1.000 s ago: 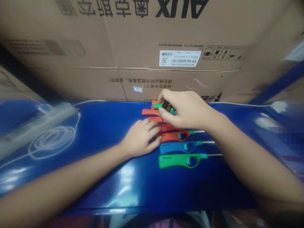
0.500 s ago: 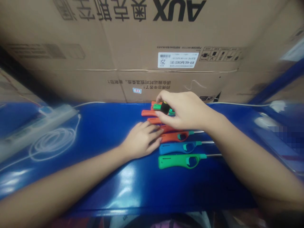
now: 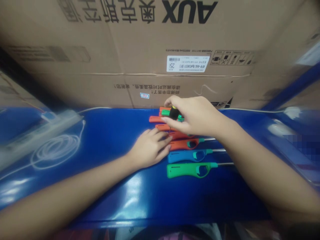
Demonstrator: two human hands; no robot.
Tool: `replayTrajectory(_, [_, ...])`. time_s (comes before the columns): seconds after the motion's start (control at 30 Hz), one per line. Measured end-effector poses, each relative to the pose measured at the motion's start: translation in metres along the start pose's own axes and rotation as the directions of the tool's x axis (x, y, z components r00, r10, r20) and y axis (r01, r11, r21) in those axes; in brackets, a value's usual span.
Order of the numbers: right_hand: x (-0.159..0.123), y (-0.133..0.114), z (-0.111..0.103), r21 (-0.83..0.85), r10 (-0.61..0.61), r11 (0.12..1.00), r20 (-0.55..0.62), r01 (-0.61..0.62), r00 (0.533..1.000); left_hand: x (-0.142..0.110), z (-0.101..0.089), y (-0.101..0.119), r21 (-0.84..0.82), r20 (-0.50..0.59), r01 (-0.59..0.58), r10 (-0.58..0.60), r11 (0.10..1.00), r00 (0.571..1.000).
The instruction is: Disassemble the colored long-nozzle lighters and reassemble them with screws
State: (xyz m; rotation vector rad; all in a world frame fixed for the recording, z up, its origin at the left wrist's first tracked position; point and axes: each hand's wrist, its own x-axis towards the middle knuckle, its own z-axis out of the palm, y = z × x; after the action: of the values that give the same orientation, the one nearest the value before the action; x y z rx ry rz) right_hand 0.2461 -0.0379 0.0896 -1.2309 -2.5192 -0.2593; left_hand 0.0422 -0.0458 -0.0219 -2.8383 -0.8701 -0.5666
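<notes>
On the blue counter [image 3: 212, 200], a row of gas lighters laid roughly side by side, long axes running left to right, handle ends to the left, metal tubes [image 3: 226, 164] to the right and several of those hidden under the right forearm [image 3: 250, 156]. Nearest the body, a green lighter [image 3: 186, 170]; just beyond, a blue lighter [image 3: 180, 156], then an orange lighter [image 3: 181, 144] and a redder lighter [image 3: 183, 135], with more orange ones and a second green lighter [image 3: 165, 112] farther off, close to the cardboard box [image 3: 112, 60]. Left grip [image 3: 148, 148] palm down, fingers loosely bent over the left end of the redder lighter and seemingly touching it; clasping or merely resting, impossible to tell, with the finger undersides out of sight. Right grip [image 3: 195, 111] pinched, thumb against fingers, around a black-and-yellow handle [image 3: 173, 114], probably a screwdriver's, roughly upright and so crosswise to the long axes of the lighters. Most telling relation: redder lighter below the right grip and a little toward the body, its left end nearer to the left grip. Beneath the handle, a hint of thin shaft pointing downward; tip and any contact too small to make out. Off to the left, a coiled white cable [image 3: 55, 150] beside a pale power strip [image 3: 32, 133], well apart from both grips.
</notes>
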Motion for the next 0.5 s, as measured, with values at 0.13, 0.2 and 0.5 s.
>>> replayTrajectory(0.13, [0.0001,-0.0006,0.0004,0.005,-0.036,0.999,-0.022,0.036,0.999,0.0001,0.0002,0.0003,0.0,-0.016,-0.002,0.002,1.0,1.0])
replayTrajectory(0.2, [0.0002,-0.0005,0.001,-0.007,-0.033,0.999,-0.03,0.032,0.999,0.0001,0.0004,0.0001,-0.004,-0.018,-0.003,0.002,1.0,1.0])
replayTrajectory(0.5, [0.0003,-0.0013,0.0018,-0.009,-0.032,0.999,-0.033,0.032,0.999,-0.0015,0.0014,-0.0041,-0.036,-0.024,0.022,-0.023,0.999,0.999])
